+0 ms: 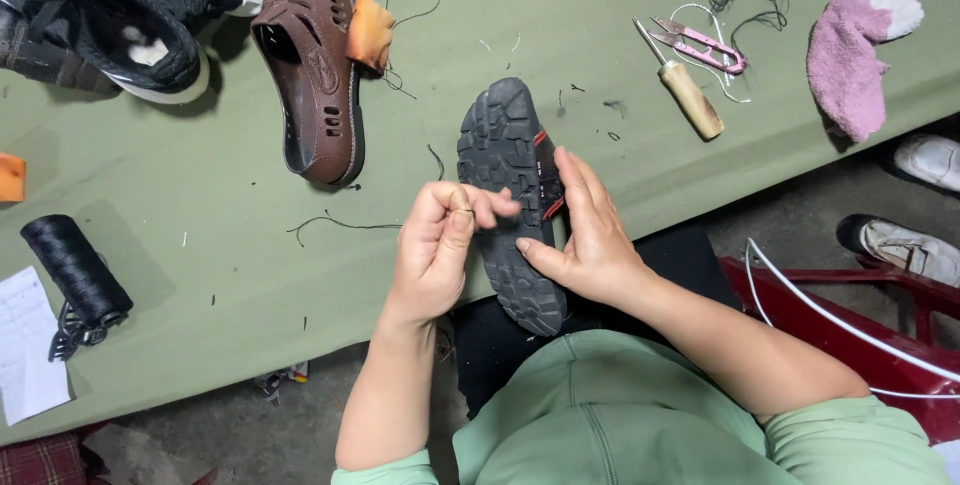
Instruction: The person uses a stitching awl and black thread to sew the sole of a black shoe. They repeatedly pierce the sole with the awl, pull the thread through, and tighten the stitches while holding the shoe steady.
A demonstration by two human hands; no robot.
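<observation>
Near the lower middle of the frame, at the front edge of the green tabletop (200, 175), both hands work on a black shoe (505, 165) turned sole-up, its heel end hanging past the edge over the person's lap. The right hand (590, 240) grasps the shoe's side, thumb pressed on the knobbly rubber tread and fingers laid along the black-and-red upper. The left hand (435, 250) is pinched tight, fingertips closed on something too small to make out, touching the sole's left side.

Open tabletop lies left of the hands, crossed only by a loose black thread (335, 223). Further up sits a brown perforated sandal (310, 65) on its side with an orange cloth scrap (370, 33) against it, and dark sneakers (110, 15) fill the upper left corner. A black thread spool (75, 267) and a paper slip (28, 345) lie at the left edge. In the upper right rest a wooden-handled awl (685, 90), pink snips (705, 45) and a fuzzy pink sock (860, 45). Below the tabletop shows grey concrete floor, a red plastic chair (850, 310) and white shoes (915, 245) at right.
</observation>
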